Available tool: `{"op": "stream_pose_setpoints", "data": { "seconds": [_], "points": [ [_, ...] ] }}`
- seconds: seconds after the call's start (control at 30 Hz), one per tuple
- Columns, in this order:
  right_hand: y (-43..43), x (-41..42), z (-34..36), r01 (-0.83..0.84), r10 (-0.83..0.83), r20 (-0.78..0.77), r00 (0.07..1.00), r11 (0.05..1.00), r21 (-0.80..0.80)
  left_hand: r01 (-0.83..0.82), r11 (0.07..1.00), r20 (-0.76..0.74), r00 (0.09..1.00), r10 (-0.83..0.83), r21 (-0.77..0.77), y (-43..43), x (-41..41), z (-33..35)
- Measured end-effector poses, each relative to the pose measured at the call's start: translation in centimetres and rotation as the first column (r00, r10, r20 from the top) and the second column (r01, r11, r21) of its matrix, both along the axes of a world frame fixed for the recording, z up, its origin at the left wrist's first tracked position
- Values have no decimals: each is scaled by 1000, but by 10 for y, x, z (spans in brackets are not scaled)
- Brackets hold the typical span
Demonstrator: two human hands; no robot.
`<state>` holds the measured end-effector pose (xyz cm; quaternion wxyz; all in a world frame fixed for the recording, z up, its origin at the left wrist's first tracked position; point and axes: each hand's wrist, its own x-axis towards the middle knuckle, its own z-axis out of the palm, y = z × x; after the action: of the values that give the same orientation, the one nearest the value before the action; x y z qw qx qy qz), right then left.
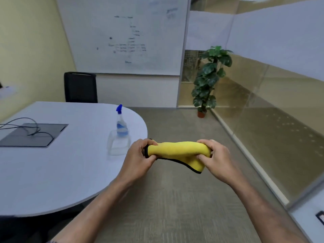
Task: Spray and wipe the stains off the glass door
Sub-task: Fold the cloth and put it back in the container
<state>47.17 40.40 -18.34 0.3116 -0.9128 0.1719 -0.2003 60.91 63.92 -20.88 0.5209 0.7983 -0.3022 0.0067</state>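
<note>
A yellow cloth (177,150) with a black hem is bunched into a roll and held in the air between both hands, above the carpet. My left hand (138,159) is shut on its left end and my right hand (214,159) is shut on its right end. A clear spray bottle (121,127) with a blue nozzle stands upright near the rounded end of the grey table (70,169), just left of and behind my left hand. The glass wall (273,106) with a frosted band runs along the right side of the room.
A potted plant (207,81) stands in the far corner beside the glass. A black chair (80,87) sits behind the table under a whiteboard (126,35). Cables (29,128) lie over a dark panel set in the tabletop. Carpeted floor (175,199) spreads below my hands.
</note>
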Motion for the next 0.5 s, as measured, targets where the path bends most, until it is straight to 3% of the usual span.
{"op": "stream_pose_setpoints", "data": {
  "seconds": [0.07,0.13,0.23,0.3,0.37,0.43,0.5],
  "points": [
    [-3,27,-7,-32,25,-52,998,989,-145,-59,998,30,998,58,25,8,18,-6],
    [-8,56,-16,-71,57,-79,995,980,-187,-116,992,65,992,112,55,13,35,-13],
    [-17,102,-31,-168,168,-15,986,986,21,-173,984,67,983,170,39,12,60,-20],
    [-20,131,-37,-217,217,27,976,944,247,-202,979,10,979,202,29,7,76,-22],
    [-26,157,-43,-251,250,47,967,906,341,-243,970,-46,969,244,18,1,94,-24],
    [-33,181,-47,-289,285,60,957,906,310,-319,947,-34,947,320,27,-4,110,-28],
    [-41,202,-49,-307,303,52,952,941,140,-429,900,23,903,428,73,-7,125,-34]
  ]
}}
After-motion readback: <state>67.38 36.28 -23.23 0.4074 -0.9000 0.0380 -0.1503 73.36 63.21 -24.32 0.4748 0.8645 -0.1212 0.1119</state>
